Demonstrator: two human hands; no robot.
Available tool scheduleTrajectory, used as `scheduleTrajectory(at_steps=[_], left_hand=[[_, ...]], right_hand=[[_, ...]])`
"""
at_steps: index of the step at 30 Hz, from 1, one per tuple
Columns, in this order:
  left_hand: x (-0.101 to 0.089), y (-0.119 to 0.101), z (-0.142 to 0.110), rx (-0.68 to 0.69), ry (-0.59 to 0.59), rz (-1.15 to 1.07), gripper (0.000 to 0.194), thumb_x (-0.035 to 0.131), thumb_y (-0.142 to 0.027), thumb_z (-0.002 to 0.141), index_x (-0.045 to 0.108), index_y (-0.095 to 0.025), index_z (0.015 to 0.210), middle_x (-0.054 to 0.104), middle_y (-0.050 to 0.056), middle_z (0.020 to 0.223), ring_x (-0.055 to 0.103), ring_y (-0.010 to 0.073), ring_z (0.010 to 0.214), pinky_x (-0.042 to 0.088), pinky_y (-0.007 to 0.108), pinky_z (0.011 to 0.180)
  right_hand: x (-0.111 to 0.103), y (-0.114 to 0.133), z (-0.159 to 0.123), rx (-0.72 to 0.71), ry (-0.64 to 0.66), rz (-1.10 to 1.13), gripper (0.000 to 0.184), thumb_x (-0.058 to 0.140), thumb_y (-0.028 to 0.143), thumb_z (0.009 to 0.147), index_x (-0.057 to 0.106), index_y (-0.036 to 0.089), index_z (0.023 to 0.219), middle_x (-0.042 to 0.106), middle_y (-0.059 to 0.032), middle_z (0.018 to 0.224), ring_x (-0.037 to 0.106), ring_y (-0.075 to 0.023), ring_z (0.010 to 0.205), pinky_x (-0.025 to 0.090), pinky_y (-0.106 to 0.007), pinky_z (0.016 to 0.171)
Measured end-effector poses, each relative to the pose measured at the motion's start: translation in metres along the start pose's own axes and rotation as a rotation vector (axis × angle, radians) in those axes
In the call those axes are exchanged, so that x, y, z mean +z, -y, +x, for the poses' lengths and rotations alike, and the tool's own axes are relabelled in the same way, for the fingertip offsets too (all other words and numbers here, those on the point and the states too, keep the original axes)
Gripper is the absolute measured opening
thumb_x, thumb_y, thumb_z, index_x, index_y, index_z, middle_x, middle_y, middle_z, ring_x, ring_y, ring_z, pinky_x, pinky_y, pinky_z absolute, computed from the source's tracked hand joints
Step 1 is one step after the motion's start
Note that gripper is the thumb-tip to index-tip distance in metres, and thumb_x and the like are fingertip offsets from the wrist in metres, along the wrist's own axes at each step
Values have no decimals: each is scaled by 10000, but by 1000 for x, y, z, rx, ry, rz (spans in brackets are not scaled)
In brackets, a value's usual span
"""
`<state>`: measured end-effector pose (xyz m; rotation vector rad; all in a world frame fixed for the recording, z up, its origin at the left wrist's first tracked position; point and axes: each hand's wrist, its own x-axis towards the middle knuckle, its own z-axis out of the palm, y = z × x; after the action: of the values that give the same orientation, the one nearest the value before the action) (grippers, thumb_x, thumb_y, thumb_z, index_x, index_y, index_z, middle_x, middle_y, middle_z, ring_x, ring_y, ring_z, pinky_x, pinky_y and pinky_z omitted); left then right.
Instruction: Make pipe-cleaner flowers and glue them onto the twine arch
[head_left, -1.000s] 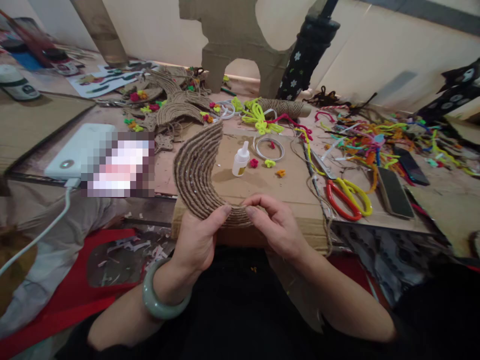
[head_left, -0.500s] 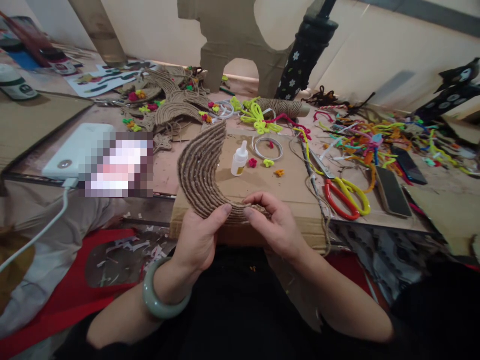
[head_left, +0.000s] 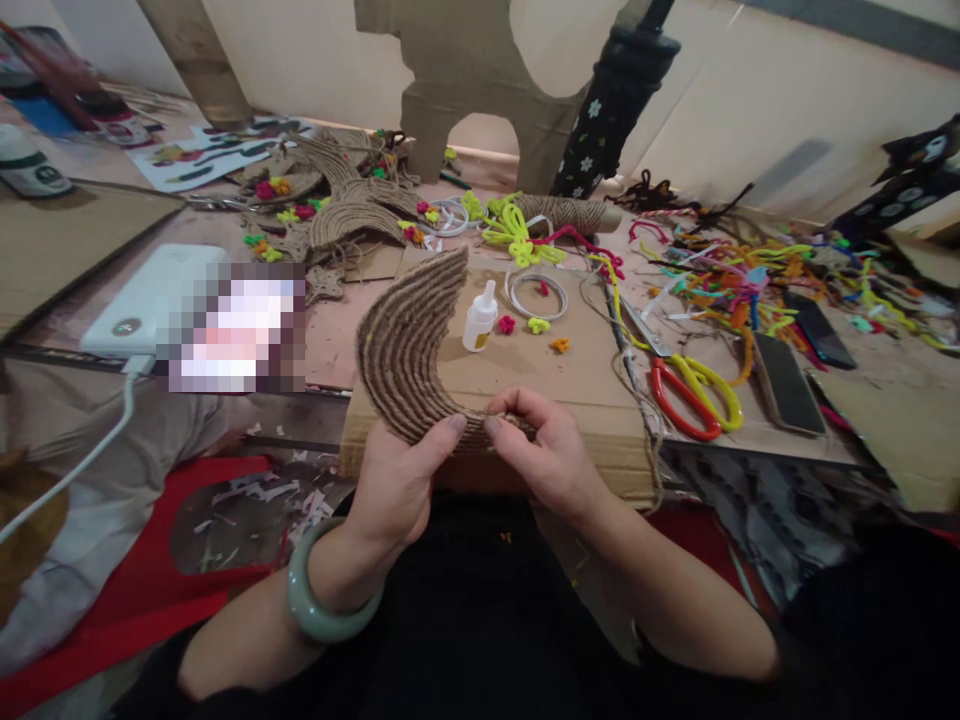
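A crescent wrapped in rows of brown twine [head_left: 401,345] is held up over the front of a cardboard sheet [head_left: 517,375]. My left hand [head_left: 401,480] grips its lower edge, thumb on top. My right hand [head_left: 551,445] pinches the crescent's right end, which the fingers partly cover. Just beyond the crescent stands a small white glue bottle [head_left: 480,320]. Beside it lie a pink flower [head_left: 506,325], a yellow-green flower [head_left: 538,325] and an orange flower [head_left: 560,345], all small and fuzzy. A white ring [head_left: 536,297] rests behind them.
Scissors [head_left: 686,390] with red and yellow handles and a dark phone [head_left: 787,385] lie right. Tangled colourful pipe cleaners [head_left: 735,280] spread behind. A white power bank [head_left: 154,300] sits left. Twine-covered pieces [head_left: 360,215] and a twine roll [head_left: 574,213] lie at the back.
The crescent's upper tip has tilted slightly to the right and its face has turned a little. Both hands keep their hold in nearly the same place.
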<state>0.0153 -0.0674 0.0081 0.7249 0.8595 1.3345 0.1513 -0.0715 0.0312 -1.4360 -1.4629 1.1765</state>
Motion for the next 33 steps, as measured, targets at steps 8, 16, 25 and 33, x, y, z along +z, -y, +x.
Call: scheduleTrajectory(at_steps=[8, 16, 25, 33], left_hand=[[1, -4, 2, 23, 16, -50, 219, 717, -166, 716, 698, -196, 932, 734, 29, 900, 674, 206, 934, 535, 345, 888], [0, -5, 4, 1, 26, -101, 198, 694, -172, 744, 696, -210, 938, 739, 36, 937, 664, 225, 1007, 535, 363, 908], [1, -5, 4, 26, 27, -110, 196, 683, -153, 756, 696, -213, 941, 735, 29, 960, 648, 213, 1044, 527, 345, 926], [3, -2, 2, -26, 45, -86, 248, 710, -179, 733, 688, -211, 979, 722, 36, 1006, 652, 226, 1032, 527, 356, 923]], right_hand=[[-10, -1, -4, -14, 0, 6, 157, 528, 336, 811, 560, 188, 769, 479, 37, 620, 364, -82, 502, 302, -223, 460], [-16, -3, -8, -115, -69, -49, 138, 529, 314, 826, 607, 200, 828, 576, 3, 695, 497, -124, 628, 390, -249, 574], [-23, -7, -7, -91, -127, 29, 189, 499, 343, 865, 596, 195, 797, 570, 3, 705, 514, -123, 664, 423, -241, 611], [-17, 1, -6, -137, -40, -94, 158, 525, 292, 861, 594, 190, 762, 581, 7, 688, 544, -129, 680, 416, -256, 626]])
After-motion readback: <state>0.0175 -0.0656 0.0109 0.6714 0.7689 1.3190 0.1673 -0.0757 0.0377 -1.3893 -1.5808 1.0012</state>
